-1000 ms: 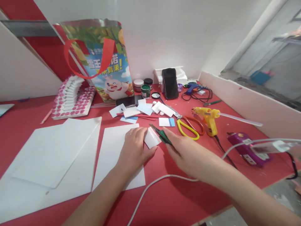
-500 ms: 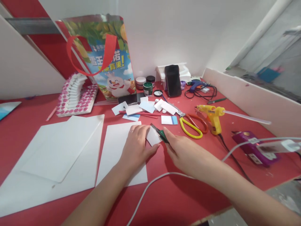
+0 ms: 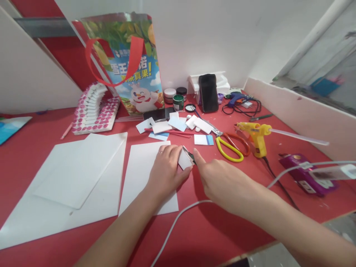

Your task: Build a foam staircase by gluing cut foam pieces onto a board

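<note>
My left hand (image 3: 167, 168) presses a small white card (image 3: 184, 161) between thumb and fingers, over the right edge of a white sheet (image 3: 139, 174). A green-handled cutter (image 3: 190, 155) lies along the card's upper right edge, gripped in my right hand (image 3: 214, 174), whose index finger points along the handle. My right palm hides most of the handle. Small white and pale blue pieces (image 3: 161, 127) lie just beyond, with a white and blue card (image 3: 203, 139) nearest.
Larger white boards (image 3: 69, 174) lie left. Scissors (image 3: 229, 149), a yellow glue gun (image 3: 257, 136) and a purple power block (image 3: 307, 174) are right. A white cable (image 3: 178, 222) crosses the front. Behind stand a printed bag (image 3: 139, 66), paint jars (image 3: 178, 102) and a phone (image 3: 208, 92).
The whole view has shifted slightly, moving the objects rightward in the picture. The cutter sits closer over the card's edge, and less of its green handle shows.
</note>
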The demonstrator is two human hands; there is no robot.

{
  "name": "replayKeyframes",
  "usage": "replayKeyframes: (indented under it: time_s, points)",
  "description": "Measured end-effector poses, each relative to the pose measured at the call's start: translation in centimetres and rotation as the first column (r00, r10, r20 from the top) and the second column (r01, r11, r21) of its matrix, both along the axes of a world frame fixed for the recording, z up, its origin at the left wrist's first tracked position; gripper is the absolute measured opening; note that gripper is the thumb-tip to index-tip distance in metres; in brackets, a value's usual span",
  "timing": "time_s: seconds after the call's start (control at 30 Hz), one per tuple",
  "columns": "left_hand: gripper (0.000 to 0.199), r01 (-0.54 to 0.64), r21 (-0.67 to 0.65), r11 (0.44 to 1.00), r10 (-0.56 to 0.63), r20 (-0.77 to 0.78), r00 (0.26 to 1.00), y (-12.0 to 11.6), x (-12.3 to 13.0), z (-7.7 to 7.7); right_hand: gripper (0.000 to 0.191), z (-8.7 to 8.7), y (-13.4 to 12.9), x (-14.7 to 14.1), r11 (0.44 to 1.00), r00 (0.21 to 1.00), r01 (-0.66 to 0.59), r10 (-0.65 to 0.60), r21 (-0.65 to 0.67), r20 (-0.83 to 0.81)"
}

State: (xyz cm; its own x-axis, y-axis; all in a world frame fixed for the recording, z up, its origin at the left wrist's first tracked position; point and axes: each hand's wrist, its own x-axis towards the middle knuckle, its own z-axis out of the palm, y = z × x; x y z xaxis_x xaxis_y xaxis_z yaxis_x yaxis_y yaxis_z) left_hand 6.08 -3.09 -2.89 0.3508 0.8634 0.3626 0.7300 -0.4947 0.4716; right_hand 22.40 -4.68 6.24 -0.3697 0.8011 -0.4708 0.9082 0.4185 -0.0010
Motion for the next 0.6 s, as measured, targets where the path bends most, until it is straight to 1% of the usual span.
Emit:
replayKeyframes:
  time_s: [0.13, 0.3, 0.37, 0.47, 0.53, 0.6]
  points:
    - [0.047, -0.006, -0.022, 1.0, 0.006, 0.011, 1.0, 0.0, 0.0, -0.1, 0.075, 0.0, -0.4, 0.5, 0.997, 0.997, -0.07, 0.069, 0.045, 0.027]
    - [0.048, -0.016, -0.044, 0.999, 0.017, 0.02, 1.0, 0.1, 0.0, -0.1, 0.081, 0.4, -1.3, 1.0, 0.997, 0.997, -0.069, 0.067, 0.047, 0.043]
    - [0.051, -0.036, -0.066, 0.997, 0.037, 0.016, 0.999, 0.1, 0.0, -0.1, 0.085, 0.6, -1.9, 1.1, 0.998, 0.997, -0.05, 0.048, 0.025, 0.064]
    - [0.051, -0.066, -0.082, 0.994, 0.066, -0.007, 0.998, 0.2, -0.1, -0.2, 0.091, 0.6, -2.7, 1.2, 1.0, 0.997, 0.022, -0.021, -0.01, 0.078]
    - [0.05, -0.071, -0.088, 0.994, 0.07, -0.016, 0.997, 0.3, -0.1, -0.2, 0.09, 0.5, -3.0, 1.6, 0.997, 0.995, 0.07, -0.068, -0.027, 0.07]
    - [0.049, -0.069, -0.102, 0.992, 0.069, -0.003, 0.998, 0.3, -0.1, -0.2, 0.085, 0.4, -3.2, 2.5, 0.993, 0.993, 0.113, -0.112, -0.03, 0.039]
